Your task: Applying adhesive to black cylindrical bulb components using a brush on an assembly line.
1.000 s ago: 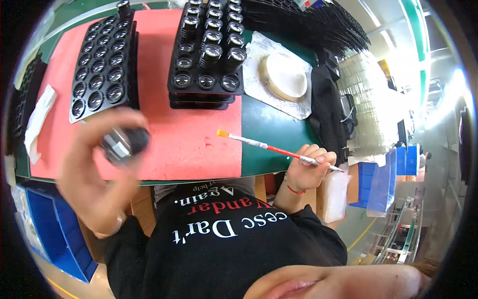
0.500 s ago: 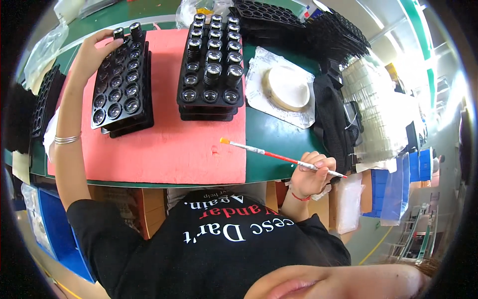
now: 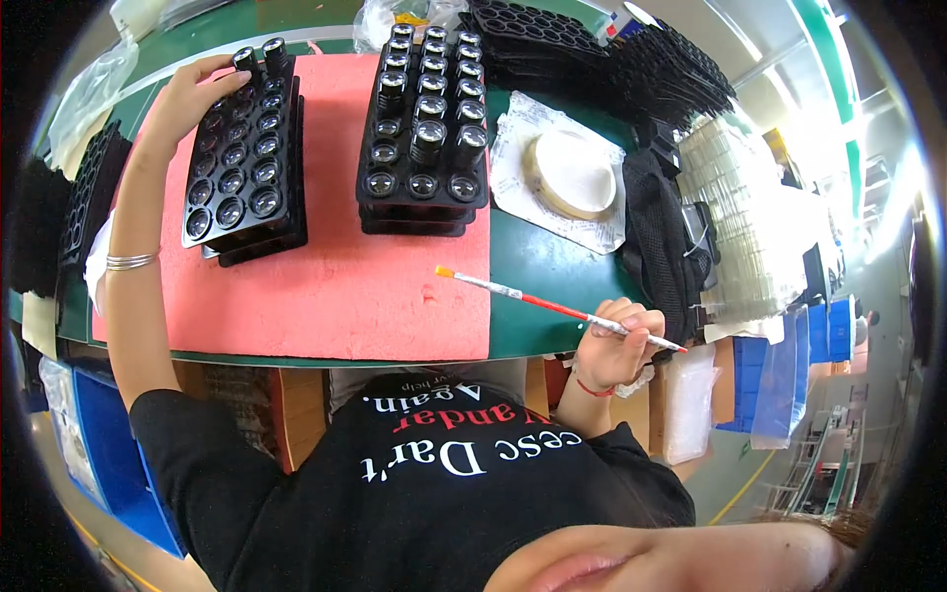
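My left hand [image 3: 195, 99] reaches to the far end of the left black tray [image 3: 252, 232]. Its thumb and fingers close round a black cylinder with a glassy top [image 3: 245, 61], which stands up above the tray. Just right of it another such cylinder [image 3: 275, 54] also sticks up. Round lens-like pieces [image 3: 230, 211] sit lower in this tray's holes. My right hand [image 3: 619, 345], near the table's front edge, grips a thin paintbrush [image 3: 552, 307] with a red and white handle. The brush's orange-yellow bristles point left over the pink mat, touching neither tray.
A second black tray [image 3: 409, 214], with several raised cylinders, stands on the pink mat [image 3: 335, 306]. To its right, a round cream dish [image 3: 572, 176] rests on a white sheet [image 3: 513, 123]. Stacked black trays [image 3: 671, 74], a black mesh bag [image 3: 656, 217] and clear plastic trays [image 3: 740, 227] lie beyond.
The trays and mat have shifted slightly within the view. My left hand stays at the same cylinder, a little higher in view. The right hand and brush are almost unmoved.
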Demonstrator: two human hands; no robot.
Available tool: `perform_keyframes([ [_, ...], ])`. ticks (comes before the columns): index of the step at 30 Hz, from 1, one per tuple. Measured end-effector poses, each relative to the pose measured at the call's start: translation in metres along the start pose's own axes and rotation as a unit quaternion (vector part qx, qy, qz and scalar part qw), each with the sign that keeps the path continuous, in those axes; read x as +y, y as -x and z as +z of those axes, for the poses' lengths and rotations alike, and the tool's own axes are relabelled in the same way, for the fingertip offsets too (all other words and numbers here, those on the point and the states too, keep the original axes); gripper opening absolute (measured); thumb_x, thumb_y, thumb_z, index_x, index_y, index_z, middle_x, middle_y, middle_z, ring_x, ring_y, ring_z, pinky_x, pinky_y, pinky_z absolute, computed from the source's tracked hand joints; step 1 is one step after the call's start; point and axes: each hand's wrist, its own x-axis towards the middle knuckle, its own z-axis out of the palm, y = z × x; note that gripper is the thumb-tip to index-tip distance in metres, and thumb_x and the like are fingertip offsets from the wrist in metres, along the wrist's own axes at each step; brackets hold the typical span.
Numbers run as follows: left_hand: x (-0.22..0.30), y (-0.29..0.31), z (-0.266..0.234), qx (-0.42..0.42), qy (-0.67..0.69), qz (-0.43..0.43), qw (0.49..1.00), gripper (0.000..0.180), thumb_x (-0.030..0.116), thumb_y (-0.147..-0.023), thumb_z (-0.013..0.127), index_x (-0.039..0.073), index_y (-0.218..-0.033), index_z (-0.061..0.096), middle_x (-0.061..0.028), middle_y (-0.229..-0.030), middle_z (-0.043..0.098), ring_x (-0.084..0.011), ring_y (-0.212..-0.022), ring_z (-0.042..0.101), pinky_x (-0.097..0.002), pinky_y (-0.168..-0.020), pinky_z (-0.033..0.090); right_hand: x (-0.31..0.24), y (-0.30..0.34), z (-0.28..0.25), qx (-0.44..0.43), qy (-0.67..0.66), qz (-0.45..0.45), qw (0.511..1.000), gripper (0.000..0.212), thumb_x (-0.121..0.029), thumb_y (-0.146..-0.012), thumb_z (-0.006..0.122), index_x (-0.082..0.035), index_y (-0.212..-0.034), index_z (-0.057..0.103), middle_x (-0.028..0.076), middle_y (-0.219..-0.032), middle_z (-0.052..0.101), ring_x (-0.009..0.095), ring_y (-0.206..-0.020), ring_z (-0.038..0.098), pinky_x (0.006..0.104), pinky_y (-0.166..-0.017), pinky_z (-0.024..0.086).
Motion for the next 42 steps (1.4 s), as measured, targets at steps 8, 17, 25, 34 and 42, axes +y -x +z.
perform_keyframes([
  [8, 0.096, 0.059, 0.022, 0.250, -0.252, 0.222, 0.908, 0.036, 0.032, -0.075, 0.064, 0.011, -0.105, 0.059, -0.0096, -0.111, 0.054, -0.0278, -0.107, 0.046, -0.0360, -0.093, 0.032, -0.001, -0.001, -0.001, 0.002, -0.023, 0.011, 1.000, 0.027, -0.025, -0.086, 0.054, -0.002, -0.076, 0.045, 0.008, -0.056, 0.049, 0.015, -0.045, 0.044, 0.0253, -0.041, 0.035],
  [17, 0.174, 0.096, 0.103, 0.107, -0.271, 0.275, 0.916, 0.028, 0.024, -0.064, 0.070, 0.006, -0.081, 0.058, -0.0058, -0.083, 0.051, -0.0259, -0.084, 0.047, -0.0358, -0.078, 0.037, -0.008, -0.006, -0.012, 0.023, -0.004, -0.027, 0.999, 0.025, -0.026, -0.090, 0.047, -0.005, -0.077, 0.042, 0.005, -0.058, 0.043, 0.013, -0.051, 0.039, 0.0240, -0.045, 0.031],
  [25, 0.181, 0.092, 0.118, 0.111, -0.243, 0.306, 0.914, 0.022, 0.010, -0.064, 0.067, 0.003, -0.081, 0.054, -0.0081, -0.082, 0.052, -0.0272, -0.080, 0.050, -0.0355, -0.075, 0.039, -0.024, -0.039, -0.047, 0.135, 0.323, -0.111, 0.930, 0.019, -0.016, -0.090, 0.043, 0.001, -0.082, 0.048, 0.013, -0.069, 0.053, 0.016, -0.057, 0.051, 0.0262, -0.055, 0.042],
  [34, 0.177, 0.171, 0.138, -0.011, -0.052, 0.316, 0.947, 0.035, -0.004, -0.053, 0.064, 0.001, -0.086, 0.056, -0.0116, -0.083, 0.060, -0.0269, -0.074, 0.058, -0.0333, -0.066, 0.046, -0.012, -0.055, -0.052, 0.092, 0.427, -0.043, 0.899, 0.009, -0.007, -0.083, 0.057, 0.002, -0.081, 0.058, 0.007, -0.069, 0.062, 0.009, -0.061, 0.056, 0.0201, -0.058, 0.044],
  [42, 0.151, 0.193, 0.179, 0.005, 0.098, 0.121, 0.988, 0.030, 0.000, -0.059, 0.063, 0.002, -0.089, 0.059, -0.0093, -0.080, 0.060, -0.0217, -0.071, 0.057, -0.0289, -0.067, 0.043, -0.003, -0.059, -0.052, 0.071, 0.423, -0.036, 0.903, 0.013, -0.011, -0.084, 0.057, 0.002, -0.081, 0.059, 0.006, -0.067, 0.061, 0.009, -0.061, 0.056, 0.0201, -0.056, 0.043],
])
